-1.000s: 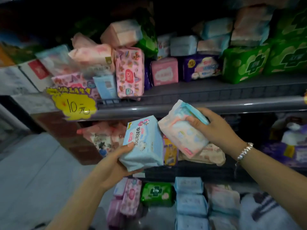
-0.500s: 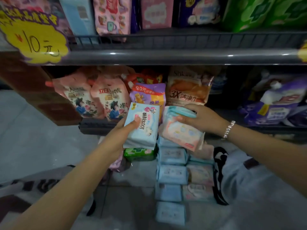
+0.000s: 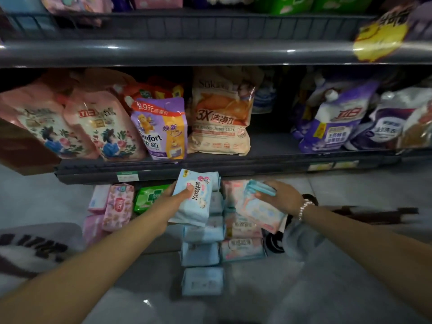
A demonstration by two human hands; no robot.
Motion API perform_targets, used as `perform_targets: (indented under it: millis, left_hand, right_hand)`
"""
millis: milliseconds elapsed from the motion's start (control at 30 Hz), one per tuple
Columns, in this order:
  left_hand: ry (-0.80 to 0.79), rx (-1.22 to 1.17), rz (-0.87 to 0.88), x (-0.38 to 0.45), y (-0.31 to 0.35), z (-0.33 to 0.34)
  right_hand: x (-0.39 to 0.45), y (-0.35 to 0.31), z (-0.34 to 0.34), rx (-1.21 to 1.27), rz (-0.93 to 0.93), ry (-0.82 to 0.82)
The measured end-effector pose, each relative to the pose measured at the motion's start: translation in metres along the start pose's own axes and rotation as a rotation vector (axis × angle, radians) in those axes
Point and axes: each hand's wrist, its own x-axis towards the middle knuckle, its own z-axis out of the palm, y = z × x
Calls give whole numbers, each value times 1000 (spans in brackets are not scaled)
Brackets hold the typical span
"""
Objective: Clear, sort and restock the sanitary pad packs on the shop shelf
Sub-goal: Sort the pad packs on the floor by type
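Note:
My left hand (image 3: pixel 178 197) grips a light blue pad pack (image 3: pixel 195 202) printed "100%", held low over the floor. To its right, my right hand (image 3: pixel 281 197) holds a pink-and-white pad pack with a teal edge (image 3: pixel 258 208). Beneath both, sorted packs lie on the floor: a column of light blue packs (image 3: pixel 202 280), a column of pink-and-white packs (image 3: pixel 243 250), pink patterned packs (image 3: pixel 118 206) and a green pack (image 3: pixel 149 198) at the left.
The lower shelf (image 3: pixel 210 163) carries detergent and softener refill pouches, among them a purple Comfort pouch (image 3: pixel 161 134) and a beige pouch (image 3: pixel 221 115). The upper shelf rail (image 3: pixel 187 52) runs across the top with a yellow price tag (image 3: pixel 376 38). My knees frame both sides.
Both hands have come down from the upper shelf to just above the floor, each still holding its pack. The view has tilted down onto the rows of packs on the floor.

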Motion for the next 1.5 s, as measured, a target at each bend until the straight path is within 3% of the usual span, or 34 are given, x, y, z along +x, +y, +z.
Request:
perform_targets:
  millis: [100,400,600,700,900,1167,1267,1400,1500]
  left_hand:
    - [9,33,-20,9,-8,7]
    - [12,80,-73,41,-21,7]
    - [22,56,-73,53,-20,11]
    - [23,47,-79,58,-21,11]
    - [20,40,-75,59,-23,13]
    - [-12,45,-71,54,-22,12]
    - [-7,44,-82,53,-23,9]
    - [2,43,-97,52,-24,7]
    - [0,35,-97,50,-21,8]
  right_hand:
    - [9,23,12,5,38,-106]
    - [53,38,43,233,223,-185]
    - [62,42,57,207,151,-267]
    - [64,43,65,184,99,-190]
    - [56,52,72,-154,61,-142]
    - [53,47,96,-383,-11,-175]
    - [68,50,87,-161,30,-252]
    - [80,56,71,511,252,-470]
    - [83,60,66,843,364,-572]
